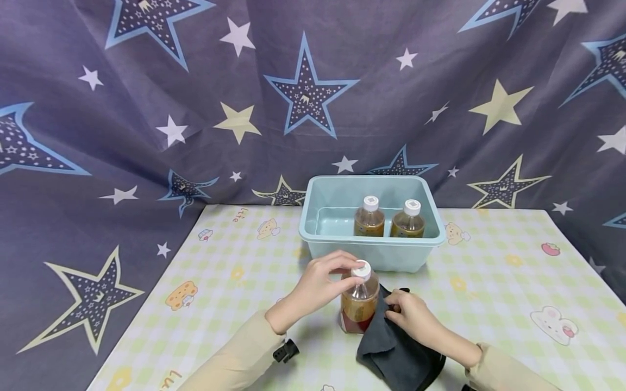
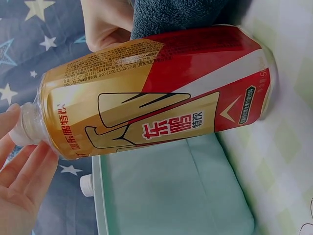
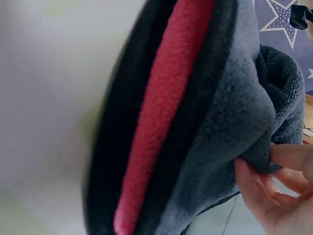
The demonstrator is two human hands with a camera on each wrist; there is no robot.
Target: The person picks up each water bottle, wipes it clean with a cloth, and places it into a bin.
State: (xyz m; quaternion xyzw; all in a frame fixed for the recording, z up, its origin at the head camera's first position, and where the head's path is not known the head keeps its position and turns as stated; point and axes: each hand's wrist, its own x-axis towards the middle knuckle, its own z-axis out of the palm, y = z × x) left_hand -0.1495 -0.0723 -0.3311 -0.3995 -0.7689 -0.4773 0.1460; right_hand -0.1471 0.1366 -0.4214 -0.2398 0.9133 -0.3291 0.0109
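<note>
A plastic drink bottle (image 1: 359,309) with a gold and red label stands on the table in front of the basket. My left hand (image 1: 329,278) holds it by its white cap (image 2: 25,125), thumb and fingers on opposite sides. Beside the bottle, my right hand (image 1: 414,317) pinches a dark grey cloth (image 1: 398,353) between thumb and fingers. The cloth (image 3: 215,132) is fuzzy, with black edging and a red strip showing in the right wrist view. Its upper part lies against the bottle's side, and the rest hangs down toward the table.
Behind the bottle stands a light blue plastic basket (image 1: 371,247) holding two capped bottles, one in the middle (image 1: 369,217) and one at the right (image 1: 408,220). A checked tablecloth (image 1: 508,304) covers the table. A star-patterned curtain (image 1: 342,152) hangs along the far edge.
</note>
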